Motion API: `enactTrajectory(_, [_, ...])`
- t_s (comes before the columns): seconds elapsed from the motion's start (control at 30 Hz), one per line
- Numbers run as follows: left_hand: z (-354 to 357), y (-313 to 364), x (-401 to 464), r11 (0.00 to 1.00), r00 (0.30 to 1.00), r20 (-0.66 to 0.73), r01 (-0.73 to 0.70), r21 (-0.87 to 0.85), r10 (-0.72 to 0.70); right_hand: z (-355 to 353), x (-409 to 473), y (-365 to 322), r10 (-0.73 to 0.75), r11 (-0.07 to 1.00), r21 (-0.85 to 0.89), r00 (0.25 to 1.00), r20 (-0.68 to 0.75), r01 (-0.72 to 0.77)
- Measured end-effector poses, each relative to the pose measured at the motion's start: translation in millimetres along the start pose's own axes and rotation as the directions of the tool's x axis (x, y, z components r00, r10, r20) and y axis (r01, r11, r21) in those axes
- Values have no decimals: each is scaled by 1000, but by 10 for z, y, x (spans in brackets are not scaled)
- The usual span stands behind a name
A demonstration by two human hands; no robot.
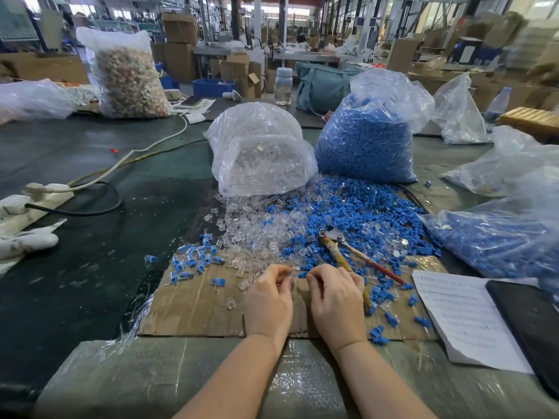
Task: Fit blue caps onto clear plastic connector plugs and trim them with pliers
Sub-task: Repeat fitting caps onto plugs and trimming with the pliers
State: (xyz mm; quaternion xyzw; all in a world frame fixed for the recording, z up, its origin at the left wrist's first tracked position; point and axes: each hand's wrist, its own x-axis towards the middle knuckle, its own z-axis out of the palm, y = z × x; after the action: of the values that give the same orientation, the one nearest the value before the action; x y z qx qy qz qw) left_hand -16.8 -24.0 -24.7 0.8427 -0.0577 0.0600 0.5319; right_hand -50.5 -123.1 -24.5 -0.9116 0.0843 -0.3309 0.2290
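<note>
I'm at a workbench in a big factory hall: stacked cardboard boxes (179, 40), more work tables (305, 57) behind, and bulk bags of clear plugs (260, 155) and blue caps (367, 143).

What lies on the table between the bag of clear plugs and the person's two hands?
In the head view, loose clear plugs lie spilled between the bag of clear plugs and the left hand and right hand.

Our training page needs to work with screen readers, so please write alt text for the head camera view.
Two hands, left hand and right hand, pinch small parts together over a cardboard sheet. Pliers lie beyond the right hand amid loose blue caps and clear plugs. Two bags stand behind.
</note>
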Motion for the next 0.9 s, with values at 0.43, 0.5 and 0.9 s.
enactTrajectory(0.43, [-22, -42, -10, 994, 999, 36, 22, -102, -18, -3, -16, -14, -63, 997, -45, 996, 56, 65])
enactTrajectory(0.5, [-24, -41, -6, 991, 998, 51, 37, -126, -31, 0, -22, -11, -74, 995, -62, 996, 58, 78])
enactTrajectory(0.9, [-50, -48, -20, 996, 997, 74, -5, -83, 11, -3, -16, -5, -92, 992, -76, 991, 97, 99])
